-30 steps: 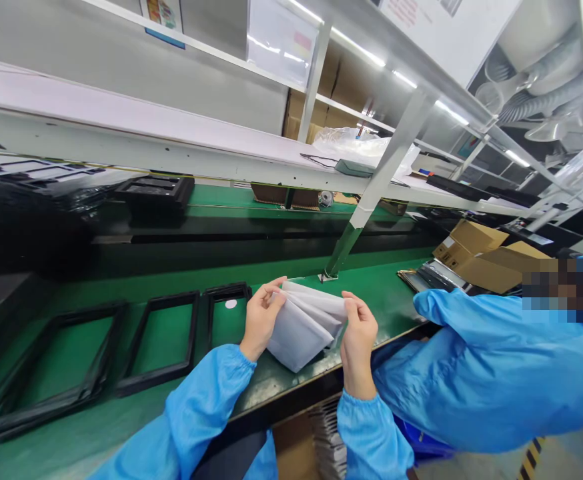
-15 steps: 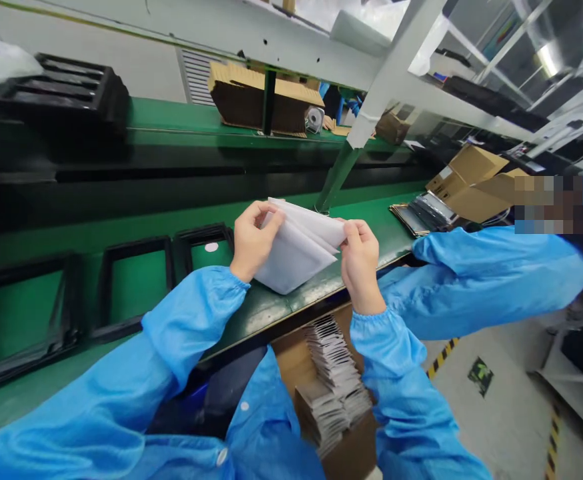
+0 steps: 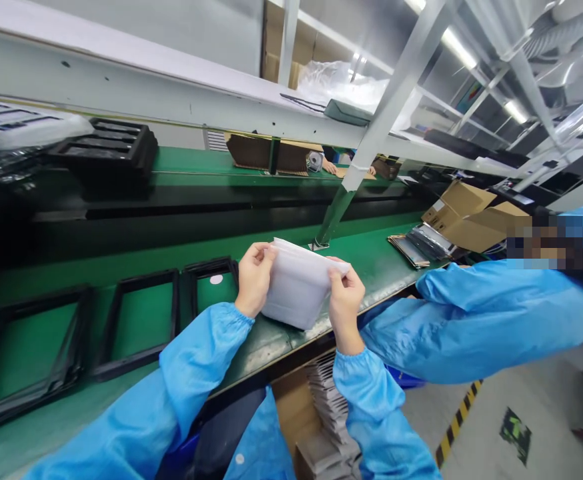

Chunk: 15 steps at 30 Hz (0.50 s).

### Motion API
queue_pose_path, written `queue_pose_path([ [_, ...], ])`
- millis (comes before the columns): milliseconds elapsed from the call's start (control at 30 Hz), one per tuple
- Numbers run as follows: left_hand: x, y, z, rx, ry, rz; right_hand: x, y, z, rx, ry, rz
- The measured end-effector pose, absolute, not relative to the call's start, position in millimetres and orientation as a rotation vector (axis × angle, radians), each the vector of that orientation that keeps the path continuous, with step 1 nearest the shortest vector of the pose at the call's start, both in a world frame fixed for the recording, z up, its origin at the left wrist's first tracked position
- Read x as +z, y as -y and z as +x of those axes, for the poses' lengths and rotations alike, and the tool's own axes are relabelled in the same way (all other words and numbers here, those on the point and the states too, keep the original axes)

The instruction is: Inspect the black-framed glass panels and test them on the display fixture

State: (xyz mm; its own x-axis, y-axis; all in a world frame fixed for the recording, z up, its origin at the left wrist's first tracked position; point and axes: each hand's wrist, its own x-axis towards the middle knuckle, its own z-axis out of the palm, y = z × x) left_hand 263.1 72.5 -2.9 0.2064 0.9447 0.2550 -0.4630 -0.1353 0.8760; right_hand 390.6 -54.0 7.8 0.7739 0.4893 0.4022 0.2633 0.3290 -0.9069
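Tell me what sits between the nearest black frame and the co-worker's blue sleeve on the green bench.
In the head view, between the black frame and the co-worker's sleeve are the left hand and right hand, both gripping a stack of white sheets.

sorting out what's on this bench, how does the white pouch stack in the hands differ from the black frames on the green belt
The white stack of soft flat pouches is pale and flexible, held up by the left hand and right hand with its lower edge at the bench; the black rectangular open frames are dark, rigid-looking and lie flat, untouched. The pouches are solid sheets; the frames show the green conveyor belt through their middles. Both are roughly rectangular.
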Motion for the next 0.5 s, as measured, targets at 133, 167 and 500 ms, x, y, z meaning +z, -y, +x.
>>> queue_pose_path([
  [133, 10, -74, 252, 1.137, -0.461, 1.248, 16, 54, 388, 0.13, 0.674, -1.225],
  [167, 12, -75, 250, 1.08, -0.452, 1.284, 16, 55, 387, 0.125, 0.664, -1.216],
  [500, 12, -73, 261, 1.033, -0.511, 1.36, -11, 69, 411, 0.294, 0.725, -1.209],
])
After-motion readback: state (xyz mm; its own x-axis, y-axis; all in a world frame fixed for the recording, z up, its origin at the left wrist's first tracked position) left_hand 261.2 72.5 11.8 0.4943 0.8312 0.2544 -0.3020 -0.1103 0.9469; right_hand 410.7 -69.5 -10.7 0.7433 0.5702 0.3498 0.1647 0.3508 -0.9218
